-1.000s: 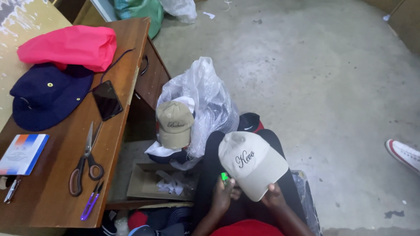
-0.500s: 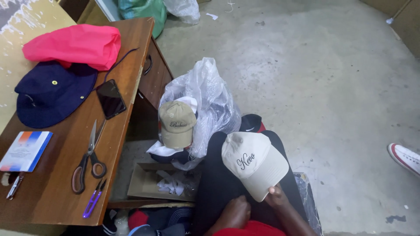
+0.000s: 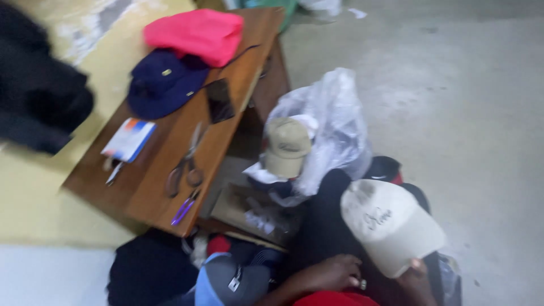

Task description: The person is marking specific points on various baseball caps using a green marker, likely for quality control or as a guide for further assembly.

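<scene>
A cream cap (image 3: 391,224) with dark script stitching lies on my lap, brim toward me. My right hand (image 3: 418,273) grips it at the brim's lower edge, mostly hidden under it. Just left of the cap, my left hand (image 3: 331,273) rests on my black trousers with curled fingers; motion blur hides whether anything is in it. The whole view is blurred.
A wooden table (image 3: 153,192) at left carries a pink cap (image 3: 195,34), a navy cap (image 3: 161,82), a phone (image 3: 219,100), scissors (image 3: 187,164), a purple pen (image 3: 184,207) and a booklet (image 3: 129,139). A tan cap (image 3: 288,146) sits on a clear plastic bag (image 3: 334,113). More caps (image 3: 232,277) lie near my knees.
My head has swung left and down, so everything shifts right in view. The left hand has dropped from the cap to my lap; the green item it held no longer shows.
</scene>
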